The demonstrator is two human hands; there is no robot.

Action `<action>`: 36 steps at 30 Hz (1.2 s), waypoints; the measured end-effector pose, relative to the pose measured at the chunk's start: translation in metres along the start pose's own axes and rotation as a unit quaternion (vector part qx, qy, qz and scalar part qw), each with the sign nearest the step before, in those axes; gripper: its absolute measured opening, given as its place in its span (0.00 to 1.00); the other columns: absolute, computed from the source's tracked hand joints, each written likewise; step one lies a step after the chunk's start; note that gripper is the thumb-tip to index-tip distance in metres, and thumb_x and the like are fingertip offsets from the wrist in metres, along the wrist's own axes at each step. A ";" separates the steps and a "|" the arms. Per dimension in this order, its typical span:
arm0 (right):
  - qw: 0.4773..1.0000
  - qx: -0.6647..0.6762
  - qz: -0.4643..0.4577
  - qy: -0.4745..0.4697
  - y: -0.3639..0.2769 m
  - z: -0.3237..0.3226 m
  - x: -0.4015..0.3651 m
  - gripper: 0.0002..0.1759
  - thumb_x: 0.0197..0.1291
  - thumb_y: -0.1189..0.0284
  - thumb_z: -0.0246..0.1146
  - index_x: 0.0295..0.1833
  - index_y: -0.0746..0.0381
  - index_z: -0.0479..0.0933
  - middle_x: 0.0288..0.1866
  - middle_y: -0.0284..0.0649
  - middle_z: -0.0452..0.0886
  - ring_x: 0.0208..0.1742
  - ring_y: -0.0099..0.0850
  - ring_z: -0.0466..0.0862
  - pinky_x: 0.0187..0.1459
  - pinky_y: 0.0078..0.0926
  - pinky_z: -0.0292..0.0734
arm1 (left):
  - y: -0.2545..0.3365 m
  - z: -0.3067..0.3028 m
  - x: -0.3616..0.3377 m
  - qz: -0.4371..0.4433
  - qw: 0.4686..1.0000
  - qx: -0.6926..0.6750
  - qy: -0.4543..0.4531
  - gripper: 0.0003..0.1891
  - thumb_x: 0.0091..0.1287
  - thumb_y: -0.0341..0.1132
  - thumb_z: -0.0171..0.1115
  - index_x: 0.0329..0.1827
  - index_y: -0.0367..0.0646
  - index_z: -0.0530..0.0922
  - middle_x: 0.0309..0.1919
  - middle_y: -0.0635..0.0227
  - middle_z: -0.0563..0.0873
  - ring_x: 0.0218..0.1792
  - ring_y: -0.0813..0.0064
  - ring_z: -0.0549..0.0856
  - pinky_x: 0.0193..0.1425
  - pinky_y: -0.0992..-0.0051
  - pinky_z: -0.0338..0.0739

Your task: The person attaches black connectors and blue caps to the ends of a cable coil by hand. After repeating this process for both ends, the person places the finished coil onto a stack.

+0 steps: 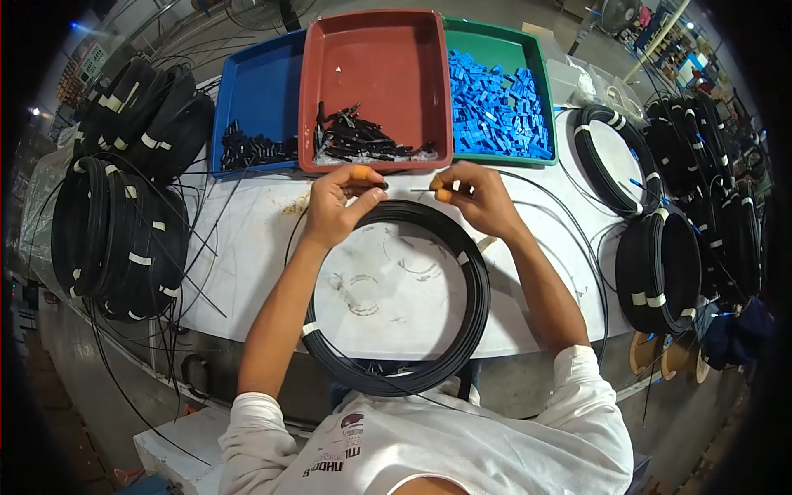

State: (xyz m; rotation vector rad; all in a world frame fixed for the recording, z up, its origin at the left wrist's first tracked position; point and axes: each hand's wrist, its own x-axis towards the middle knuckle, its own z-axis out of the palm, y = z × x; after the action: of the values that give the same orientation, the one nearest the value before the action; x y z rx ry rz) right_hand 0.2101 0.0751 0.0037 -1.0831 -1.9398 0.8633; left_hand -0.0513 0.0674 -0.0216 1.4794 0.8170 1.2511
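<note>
Head view: the cable coil (480, 307) is a wide black ring of many close turns, matt and fairly even, with pale tape bands (463, 258) wrapped round it at intervals and a loose strand trailing off its lower side. It lies in front of the red tray (375, 74), on the white table (528, 285), its near part reaching past the table's edge towards the person's white shirt (462, 450). Between the coil and the red tray are both hands, orange covers on some fingertips. The left hand (340, 202) has thumb and fingers pinched together on a small dark piece (383, 186), which seems to be a connector part, though it is too small to be sure. The right hand (472, 196), just apart from it, grips a thin rod-like end (422, 190) that points towards the left hand. Black slim parts (359, 136) lie in the near end of the red tray. To its left, the blue tray (262, 87) holds short black pieces (256, 151); to its right, the green tray (551, 136) holds a heap of bright blue pieces (499, 107). Farther out on either side of the red tray are more black coils (657, 268) with pale bands.
</note>
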 end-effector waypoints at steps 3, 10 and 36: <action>0.999 -0.036 -0.020 -0.008 -0.007 -0.001 0.012 0.07 0.55 0.81 0.68 0.41 0.65 0.83 0.38 0.43 0.84 0.37 0.36 0.84 0.40 0.32 0.77 | -0.002 -0.005 0.004 -0.022 1.000 0.019 0.006 0.09 0.64 0.24 0.68 0.46 0.33 0.81 0.41 0.62 0.87 0.42 0.75 0.89 0.52 0.77 0.82; 0.999 0.008 -0.041 0.005 -0.035 0.022 0.021 0.09 0.54 0.80 0.65 0.42 0.65 0.82 0.38 0.43 0.85 0.34 0.36 0.83 0.35 0.32 0.75 | 0.000 -0.003 0.000 -0.035 0.999 0.025 0.012 0.10 0.64 0.23 0.68 0.48 0.33 0.80 0.42 0.64 0.86 0.39 0.78 0.87 0.46 0.79 0.84; 0.999 0.018 -0.035 0.000 -0.018 0.034 0.016 0.10 0.54 0.76 0.66 0.43 0.64 0.85 0.37 0.40 0.87 0.26 0.30 0.78 0.29 0.27 0.71 | 0.005 -0.001 -0.004 -0.073 0.997 0.020 0.021 0.09 0.64 0.23 0.68 0.46 0.30 0.82 0.35 0.64 0.87 0.34 0.82 0.86 0.36 0.83 0.84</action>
State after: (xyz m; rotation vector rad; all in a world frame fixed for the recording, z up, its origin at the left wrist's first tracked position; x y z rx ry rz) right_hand 0.1690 0.0749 0.0058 -0.9890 -1.9420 0.8572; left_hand -0.0535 0.0625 -0.0181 1.4023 0.9644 1.1651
